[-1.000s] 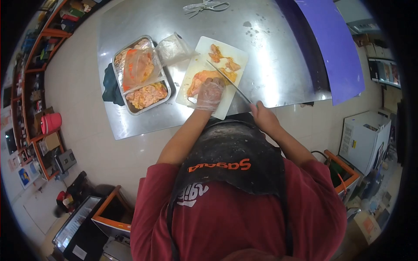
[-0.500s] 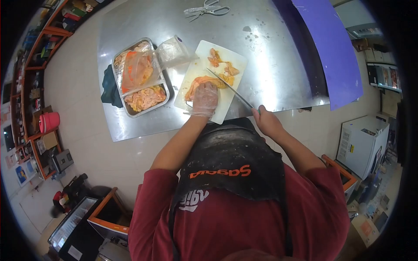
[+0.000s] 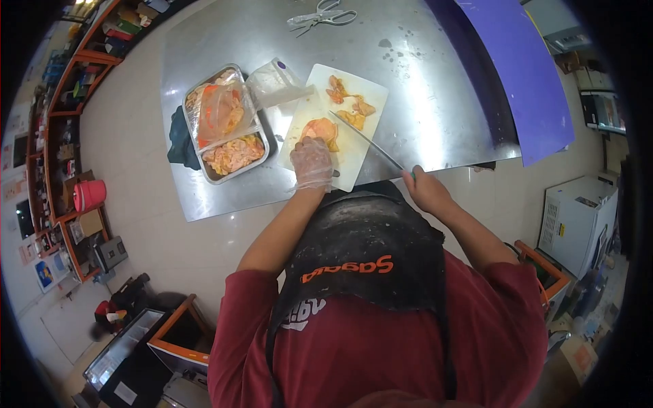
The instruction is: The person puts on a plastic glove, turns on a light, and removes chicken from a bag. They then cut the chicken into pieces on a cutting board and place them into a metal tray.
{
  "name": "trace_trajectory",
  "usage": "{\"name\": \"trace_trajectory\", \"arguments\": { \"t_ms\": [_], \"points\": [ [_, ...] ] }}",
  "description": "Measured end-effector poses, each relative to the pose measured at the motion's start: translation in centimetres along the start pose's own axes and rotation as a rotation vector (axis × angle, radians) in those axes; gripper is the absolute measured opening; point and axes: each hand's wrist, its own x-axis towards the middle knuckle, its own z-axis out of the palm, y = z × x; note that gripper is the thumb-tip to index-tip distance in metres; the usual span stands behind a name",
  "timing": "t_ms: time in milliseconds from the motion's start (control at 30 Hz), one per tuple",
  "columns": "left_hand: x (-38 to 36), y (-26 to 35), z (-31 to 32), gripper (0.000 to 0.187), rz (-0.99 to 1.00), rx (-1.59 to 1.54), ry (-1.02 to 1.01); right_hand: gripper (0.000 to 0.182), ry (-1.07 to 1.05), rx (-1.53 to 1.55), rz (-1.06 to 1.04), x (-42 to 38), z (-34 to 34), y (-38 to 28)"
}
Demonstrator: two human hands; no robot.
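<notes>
Desk (image 3: 422,102): bare steel sheet, carrying every item listed below; the cutting board serves as the reference for all positions.
Purple sheet (image 3: 517,75): lies across the desk's right end, well right of the cutting board.
Cutting board (image 3: 309,126): white, rectangular, set at a slant near the desk's near edge.
Foil tray (image 3: 262,136): two compartments of orange marinated meat, just left of the cutting board; a clear plastic bag (image 3: 221,109) lies over its far compartment.
Dark cloth (image 3: 180,139): beyond the tray, on the side away from the cutting board.
Knife (image 3: 364,138): long blade slanting over the cutting board's right edge, tip beside the small meat pieces (image 3: 350,109) at the board's far end.
Meat piece (image 3: 320,129): orange, at the middle of the cutting board, just beyond the left fingers.
Scissors (image 3: 323,13): on the desk, well beyond the cutting board's far end.
Left hand (image 3: 311,162): in a clear glove, resting on the cutting board's near end; grip released, fingers at the meat piece's near edge.
Right hand (image 3: 425,189): bare, off the cutting board's near right corner; grip clenched around the knife handle.
</notes>
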Motion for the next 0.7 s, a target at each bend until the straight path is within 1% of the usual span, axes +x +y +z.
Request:
{"name": "trace_trajectory", "arguments": {
  "t_ms": [33, 133, 233, 300, 333, 400, 433, 500, 533, 600, 633, 667, 700],
  "points": [
    [0.0, 0.1, -0.1, 0.025, -0.03, 0.012, -0.002, 0.058, -0.03, -0.017, 0.018, -0.3, -0.4, 0.2],
    [1.3, -1.4, 1.1, 0.024, -0.055, -0.146, 0.023, 0.057, 0.05, -0.084, -0.074, 3.3, -2.4, -2.2],
    [2.3, -6.7, 4.8, 0.025, 0.198, -0.211, 0.236, 0.054, 0.221, -0.131, -0.271, 6.5, -3.9, -4.0],
    [2.6, -8.9, 2.3, 0.027, 0.089, -0.75, 0.053, 0.055, 0.175, -0.081, -0.284, 5.6, -5.4, -4.4],
    [2.7, -8.0, -0.9, 0.028, -0.003, -0.976, -0.054, 0.055, 0.152, -0.059, -0.293, 5.3, -6.1, -4.3],
    [2.8, -6.1, -7.7, 0.031, -0.265, -1.424, -0.207, 0.057, 0.061, 0.118, -0.265, 5.2, -4.9, -2.3],
    [3.2, -5.1, -9.8, 0.032, -0.396, -1.634, -0.301, 0.059, 0.012, 0.203, -0.252, 4.8, -4.3, -1.2],
    [3.8, -3.7, -10.2, 0.033, -0.306, -1.787, -0.362, 0.059, -0.069, 0.44, -0.179, 2.6, -3.7, 0.1],
    [4.3, -3.4, -9.3, 0.034, -0.085, -1.721, -0.326, 0.059, -0.112, 0.558, -0.141, 1.6, -3.3, 0.7],
    [4.9, -1.4, -10.2, 0.037, -0.027, -1.659, -0.374, 0.059, -0.191, 0.679, -0.032, 0.2, -2.6, 1.9],
    [5.2, -0.1, -11.0, 0.039, -0.189, -1.665, -0.459, 0.059, -0.231, 0.74, 0.024, -0.1, -2.4, 2.5],
    [5.4, 0.7, -11.8, 0.04, -0.354, -1.663, -0.543, 0.058, -0.173, 0.691, -0.057, 0.0, -1.9, 3.0],
    [5.8, 0.7, -10.1, 0.042, -0.357, -1.579, -0.55, 0.058, -0.117, 0.643, -0.135, 0.3, -1.0, 3.5]
  ]
}}
